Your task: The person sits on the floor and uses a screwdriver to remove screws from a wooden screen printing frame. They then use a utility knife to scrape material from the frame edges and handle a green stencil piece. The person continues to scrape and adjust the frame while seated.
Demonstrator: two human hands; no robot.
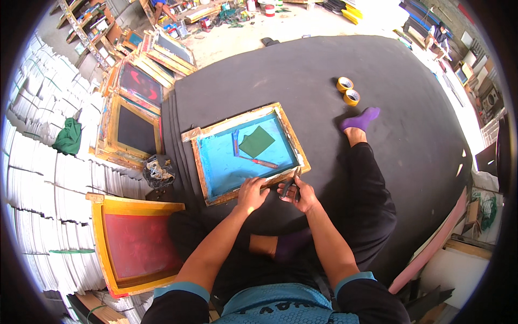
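Closest in, around 7 to 8 o'clock from the blue-mesh frame (pixel 217 175), sat a yellow frame with red mesh (pixel 141 245). The left hand (pixel 251 195) was at the blue one's 6 o'clock, fingers on the near rail, grip loose with thumb and fingers apart. The right hand (pixel 305 196) was over at 4 o'clock, its grip clamped around some dark-handled pliers (pixel 290 189), nose pointing up by the corner. Couldn't tell if the tip was touching the wood. The blue frame lay on a dark mat (pixel 270 70), just past both hands. Inside it, a slim red-handled tool (pixel 264 163) lay toward 4, a green piece (pixel 257 142) toward 1, and a blue tool (pixel 236 141) toward 10. Further out, a purple-socked foot (pixel 362 119) rested between 2 and 3, with two yellow tape rolls (pixel 351 101) side by side at 2. Way off at 9 to 10 was a dark-meshed frame (pixel 136 131) near stacks of white sheets (pixel 38 167); another person (pixel 440 36) was far out at 2.
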